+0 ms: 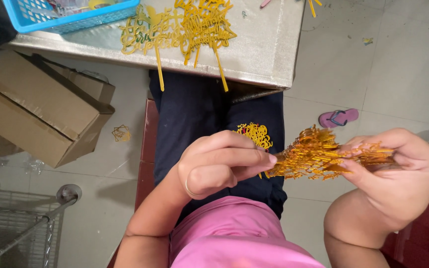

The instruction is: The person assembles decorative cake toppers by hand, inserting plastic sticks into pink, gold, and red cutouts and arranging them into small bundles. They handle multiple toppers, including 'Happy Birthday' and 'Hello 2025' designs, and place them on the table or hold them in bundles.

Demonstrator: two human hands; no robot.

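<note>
Both hands, L (219,166) & R (395,173), pinch gold toppers (319,156); count unclear, maybe stacked.

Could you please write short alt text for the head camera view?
Seated person's right hand holds a bunch of gold cutout toppers while the left hand pinches its edge. More gold toppers lie on the table beyond.
</note>
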